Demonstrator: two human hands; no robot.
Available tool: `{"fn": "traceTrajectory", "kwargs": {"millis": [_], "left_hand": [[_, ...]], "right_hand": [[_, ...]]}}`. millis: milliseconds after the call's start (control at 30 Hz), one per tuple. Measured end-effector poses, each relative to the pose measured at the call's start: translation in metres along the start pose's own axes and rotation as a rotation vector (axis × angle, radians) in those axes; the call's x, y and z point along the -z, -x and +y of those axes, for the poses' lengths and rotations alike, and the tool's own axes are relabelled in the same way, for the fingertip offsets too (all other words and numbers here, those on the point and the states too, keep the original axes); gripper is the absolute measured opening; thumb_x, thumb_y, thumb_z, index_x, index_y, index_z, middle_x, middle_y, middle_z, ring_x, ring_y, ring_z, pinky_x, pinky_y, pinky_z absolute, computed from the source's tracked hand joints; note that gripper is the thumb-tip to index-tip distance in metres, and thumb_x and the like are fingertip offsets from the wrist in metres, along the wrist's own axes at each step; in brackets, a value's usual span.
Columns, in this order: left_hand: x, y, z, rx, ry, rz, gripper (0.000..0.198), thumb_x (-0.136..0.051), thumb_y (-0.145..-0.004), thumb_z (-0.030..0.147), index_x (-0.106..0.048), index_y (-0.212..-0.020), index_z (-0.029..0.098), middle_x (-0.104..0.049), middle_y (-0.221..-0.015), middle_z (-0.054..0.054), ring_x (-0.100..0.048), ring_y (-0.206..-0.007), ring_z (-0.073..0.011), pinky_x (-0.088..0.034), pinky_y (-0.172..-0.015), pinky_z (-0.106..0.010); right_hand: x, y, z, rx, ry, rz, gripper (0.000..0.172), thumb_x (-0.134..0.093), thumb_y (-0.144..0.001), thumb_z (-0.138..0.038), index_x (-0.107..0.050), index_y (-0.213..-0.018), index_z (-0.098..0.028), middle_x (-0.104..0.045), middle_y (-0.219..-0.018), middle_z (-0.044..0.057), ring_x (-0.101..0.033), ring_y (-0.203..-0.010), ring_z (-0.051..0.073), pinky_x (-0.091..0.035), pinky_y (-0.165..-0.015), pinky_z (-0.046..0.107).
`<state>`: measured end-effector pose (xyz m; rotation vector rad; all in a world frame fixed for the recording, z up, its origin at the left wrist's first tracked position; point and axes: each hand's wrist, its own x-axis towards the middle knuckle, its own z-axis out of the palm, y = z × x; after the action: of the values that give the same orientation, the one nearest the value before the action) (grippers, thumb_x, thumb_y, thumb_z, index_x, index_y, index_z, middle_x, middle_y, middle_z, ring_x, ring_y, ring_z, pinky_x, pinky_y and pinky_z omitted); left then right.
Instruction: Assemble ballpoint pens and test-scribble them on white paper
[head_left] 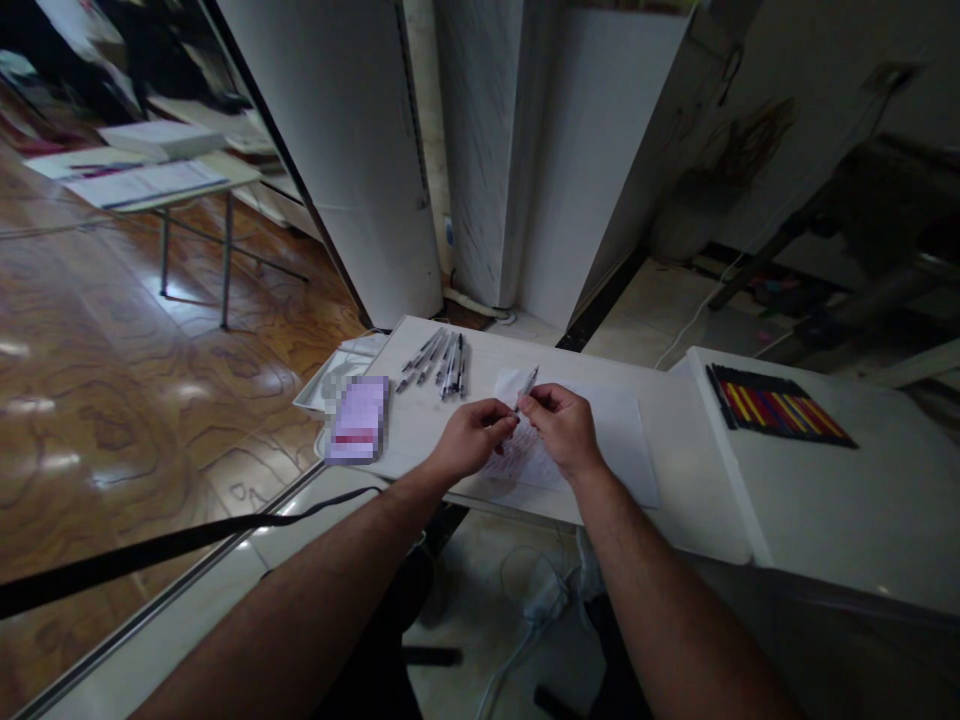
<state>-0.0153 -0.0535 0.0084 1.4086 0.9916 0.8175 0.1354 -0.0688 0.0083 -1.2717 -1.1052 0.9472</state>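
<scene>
A pen (531, 379) with a pale barrel is pinched between both hands over the table, its far end pointing up and away. My right hand (564, 422) is closed around its middle. At its near end are the pinched fingers of my left hand (474, 440), which partly hide that end. Beneath the hands lies a white sheet of paper (626, 440) with handwriting or scribbles on its left part. To the left of the paper, several similar pens (431, 362) lie in a loose bunch.
A purple, pixelated flat object (361, 420) lies at the left edge of the white table (487, 352). A set of coloured pens (780, 402) in a dark case rests on the right-hand surface. Cables (544, 605) run below. A folding table (240, 172) stands far left.
</scene>
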Motion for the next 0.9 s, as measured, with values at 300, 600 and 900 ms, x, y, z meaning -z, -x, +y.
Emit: {"fn": "traceTrajectory", "kwargs": {"millis": [300, 600, 900], "left_hand": [[0.0, 0.001, 0.0, 0.016, 0.016, -0.022, 0.026, -0.065, -0.077, 0.038, -0.061, -0.079, 0.013, -0.055, -0.063, 0.003, -0.05, -0.047, -0.0073, -0.044, -0.044, -0.021], [-0.001, 0.0, -0.004, -0.014, -0.033, -0.036, 0.03, -0.063, -0.08, 0.042, -0.065, -0.089, 0.013, -0.06, -0.069, 0.0, -0.053, -0.051, -0.0093, -0.047, -0.047, -0.022], [0.006, -0.003, -0.019, -0.3, -0.767, -0.009, 0.021, -0.063, -0.074, 0.02, -0.072, -0.093, 0.019, -0.071, -0.098, -0.008, -0.062, -0.093, -0.0239, -0.048, -0.086, -0.036]], "right_hand": [[0.001, 0.0, 0.0, -0.001, -0.007, 0.009, 0.025, -0.074, -0.071, -0.042, -0.068, -0.075, -0.019, -0.063, -0.063, 0.0, -0.052, -0.054, 0.012, -0.038, -0.049, 0.023], [0.003, 0.0, -0.004, -0.018, -0.009, -0.033, 0.029, -0.072, -0.073, -0.046, -0.064, -0.075, -0.018, -0.062, -0.061, -0.001, -0.051, -0.051, 0.011, -0.037, -0.046, 0.022], [0.032, -0.011, 0.0, -0.072, -0.086, 0.222, 0.038, -0.074, -0.069, -0.039, -0.053, -0.092, -0.019, -0.069, -0.071, 0.0, -0.053, -0.05, 0.009, -0.036, -0.043, 0.019]]}}
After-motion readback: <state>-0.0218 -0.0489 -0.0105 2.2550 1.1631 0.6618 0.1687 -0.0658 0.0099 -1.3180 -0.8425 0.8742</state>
